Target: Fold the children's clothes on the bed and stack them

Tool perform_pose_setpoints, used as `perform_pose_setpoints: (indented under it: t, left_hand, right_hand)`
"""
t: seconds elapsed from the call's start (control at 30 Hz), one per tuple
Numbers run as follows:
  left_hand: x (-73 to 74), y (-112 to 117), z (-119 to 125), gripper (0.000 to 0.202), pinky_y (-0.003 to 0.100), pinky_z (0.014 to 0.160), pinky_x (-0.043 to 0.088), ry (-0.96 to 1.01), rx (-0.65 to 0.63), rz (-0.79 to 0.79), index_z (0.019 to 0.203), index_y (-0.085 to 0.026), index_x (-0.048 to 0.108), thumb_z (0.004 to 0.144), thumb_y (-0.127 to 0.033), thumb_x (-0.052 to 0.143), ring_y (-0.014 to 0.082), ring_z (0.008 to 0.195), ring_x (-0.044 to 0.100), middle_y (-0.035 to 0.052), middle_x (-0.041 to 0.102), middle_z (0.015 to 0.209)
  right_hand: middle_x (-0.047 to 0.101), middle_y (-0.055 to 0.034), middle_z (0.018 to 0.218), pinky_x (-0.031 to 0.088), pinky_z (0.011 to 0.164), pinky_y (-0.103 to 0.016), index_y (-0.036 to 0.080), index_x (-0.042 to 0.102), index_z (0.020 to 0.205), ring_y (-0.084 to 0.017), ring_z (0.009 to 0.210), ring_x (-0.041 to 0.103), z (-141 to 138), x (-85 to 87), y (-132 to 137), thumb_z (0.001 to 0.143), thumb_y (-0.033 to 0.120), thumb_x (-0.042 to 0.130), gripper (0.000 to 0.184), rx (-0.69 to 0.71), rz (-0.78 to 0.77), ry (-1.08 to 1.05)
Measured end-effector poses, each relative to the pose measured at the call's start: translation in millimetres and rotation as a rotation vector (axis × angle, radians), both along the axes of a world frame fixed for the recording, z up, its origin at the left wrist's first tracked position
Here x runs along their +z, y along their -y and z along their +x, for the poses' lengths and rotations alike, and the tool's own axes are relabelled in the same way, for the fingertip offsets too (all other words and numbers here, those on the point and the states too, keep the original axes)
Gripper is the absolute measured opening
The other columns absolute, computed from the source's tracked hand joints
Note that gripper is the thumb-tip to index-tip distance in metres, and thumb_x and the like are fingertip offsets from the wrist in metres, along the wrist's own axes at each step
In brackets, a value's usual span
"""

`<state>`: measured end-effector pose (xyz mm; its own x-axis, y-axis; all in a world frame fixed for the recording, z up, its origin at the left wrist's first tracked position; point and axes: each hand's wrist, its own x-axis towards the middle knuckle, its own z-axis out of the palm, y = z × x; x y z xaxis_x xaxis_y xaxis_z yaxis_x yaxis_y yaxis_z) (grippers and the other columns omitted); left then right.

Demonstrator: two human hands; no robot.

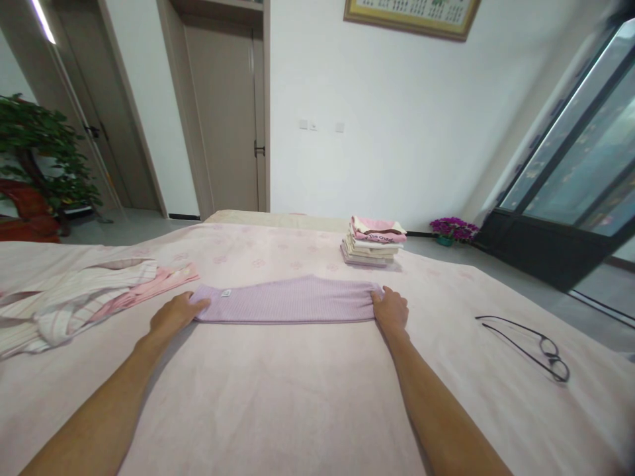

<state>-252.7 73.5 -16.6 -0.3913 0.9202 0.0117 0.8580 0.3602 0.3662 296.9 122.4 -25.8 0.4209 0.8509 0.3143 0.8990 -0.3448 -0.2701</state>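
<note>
A pair of lavender ribbed pants [292, 301] lies flat on the bed, folded lengthwise into a long strip. A small pale label shows near the left end. My left hand [176, 312] is closed on that end, thumb on top of the cloth. At the opposite end, my right hand [391, 309] pinches the narrower, slightly gathered part. The fabric stretches fairly straight between both hands, its long lower edge facing me. The fingers beneath the cloth are partly hidden.
Beyond my right hand stands a stack of folded clothes [373, 242]. Loose striped and pink garments [94, 297] lie at the left. Eyeglasses [538, 347] with unfolded temples rest on the pink bedsheet [278, 403] to the right. Purple flowers [454, 228] stand on the floor behind.
</note>
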Motion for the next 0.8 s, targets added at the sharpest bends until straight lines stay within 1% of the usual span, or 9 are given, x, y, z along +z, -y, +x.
perform_pose_setpoints:
  t: [0.13,0.3,0.37,0.47,0.53,0.6,0.7,0.8]
  left_hand:
    - [-0.2,0.8,4.7,0.071,0.042,0.081,0.05,-0.019,0.031,-0.017,0.125,-0.014,0.06,0.077,-0.065,0.049,0.0386,0.103,0.067,0.0197,0.068,0.121]
    - [-1.4,0.4,5.0,0.076,0.043,0.084,0.049,-0.043,0.031,-0.025,0.13,-0.012,0.058,0.077,-0.066,0.049,0.039,0.11,0.064,0.0213,0.065,0.127]
    - [-2.4,-0.2,3.4,0.08,0.043,0.088,0.048,-0.047,0.023,-0.019,0.134,-0.01,0.056,0.077,-0.066,0.048,0.0388,0.114,0.062,0.0217,0.062,0.132]
    - [-2.9,0.0,1.8,0.082,0.044,0.09,0.048,-0.042,0.012,-0.02,0.136,-0.01,0.054,0.078,-0.067,0.048,0.0388,0.116,0.061,0.0205,0.061,0.134]
    - [-2.1,0.9,1.9,0.078,0.043,0.089,0.048,-0.035,0.011,-0.03,0.133,-0.013,0.056,0.078,-0.067,0.048,0.0382,0.114,0.062,0.0191,0.063,0.131]
    - [-0.5,2.2,3.1,0.073,0.042,0.087,0.048,-0.024,0.007,-0.034,0.129,-0.015,0.058,0.079,-0.066,0.047,0.0376,0.112,0.063,0.0181,0.065,0.128]
    - [3.0,3.8,6.3,0.07,0.042,0.086,0.048,-0.009,0.009,-0.034,0.126,-0.015,0.058,0.079,-0.066,0.048,0.0382,0.111,0.063,0.0185,0.066,0.125]
    - [6.7,4.7,9.8,0.07,0.043,0.087,0.048,-0.005,0.022,-0.042,0.126,-0.015,0.058,0.078,-0.065,0.05,0.039,0.111,0.063,0.0197,0.067,0.123]
  right_hand:
    - [0.06,-0.0183,0.124,0.043,0.092,-0.047,0.016,0.054,0.136,-0.036,0.115,0.053,1.8,0.2,-0.8,0.095,0.053,0.039,0.057,0.009,0.007,-0.009]
    - [0.058,-0.0205,0.127,0.041,0.095,-0.049,0.014,0.051,0.14,-0.037,0.118,0.051,0.3,0.5,0.6,0.094,0.049,0.04,0.059,0.007,0.013,-0.039]
    - [0.054,-0.0197,0.135,0.038,0.101,-0.049,0.013,0.049,0.141,-0.036,0.125,0.046,-2.4,0.9,3.2,0.094,0.044,0.039,0.057,0.023,0.082,0.003]
    - [0.046,-0.0138,0.147,0.025,0.113,-0.047,0.015,0.048,0.142,-0.031,0.138,0.032,-9.7,3.8,8.0,0.096,0.034,0.035,0.052,0.111,0.189,0.112]
    - [0.042,-0.0102,0.151,0.016,0.118,-0.046,0.015,0.047,0.142,-0.028,0.144,0.024,-18.9,7.9,11.3,0.096,0.029,0.032,0.05,0.21,0.204,0.175]
    - [0.04,-0.0084,0.153,0.011,0.12,-0.047,0.015,0.047,0.142,-0.026,0.147,0.021,-34.4,12.8,15.2,0.097,0.028,0.031,0.049,0.357,0.19,0.218]
    - [0.037,-0.0079,0.156,0.012,0.121,-0.047,0.015,0.047,0.143,-0.025,0.148,0.02,-70.7,19.1,25.0,0.098,0.031,0.034,0.05,0.654,0.15,0.236]
    - [0.028,-0.0086,0.16,0.015,0.121,-0.045,0.016,0.04,0.149,-0.023,0.148,0.02,-112.5,22.7,41.2,0.099,0.036,0.037,0.054,0.945,0.056,0.203]
